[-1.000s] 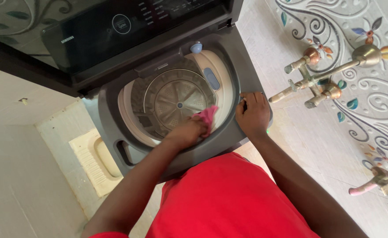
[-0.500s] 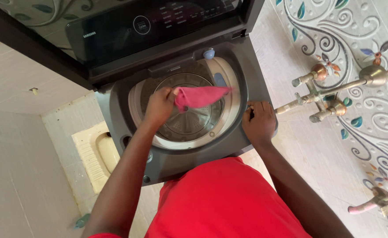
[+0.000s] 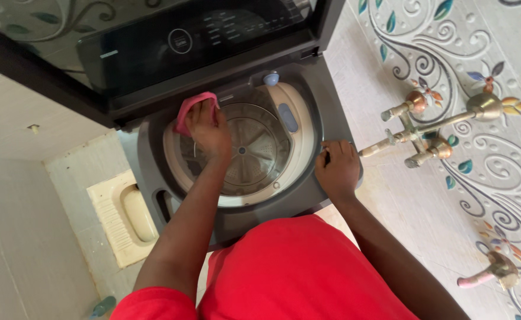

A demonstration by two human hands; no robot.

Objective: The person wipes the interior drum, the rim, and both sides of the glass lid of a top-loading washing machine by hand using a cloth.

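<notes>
Nearest the camera, the person's red shirt (image 3: 296, 272) is filling the lower frame, both bare arms reaching forward over a grey top-loading washing machine (image 3: 331, 101). The right hand (image 3: 337, 169) is resting on the machine's right front rim, fingers curled over the edge as a brace, its grip closed on the rim alone, just as it was a second ago. Beyond it, the left hand (image 3: 208, 131) is gripping a pink cloth (image 3: 190, 109) and pressing it against the far left rim of the tub opening, beside the steel drum (image 3: 254, 151). A second ago that cloth was at the near right rim, and half a second ago it was being carried across the open drum, so the wiping appears to be working its way round the rim to a fresh stretch. Farther back, the raised dark lid (image 3: 183, 41) is standing open. To the right, brass taps (image 3: 417, 127) are jutting from the patterned tiled wall (image 3: 450, 35).
</notes>
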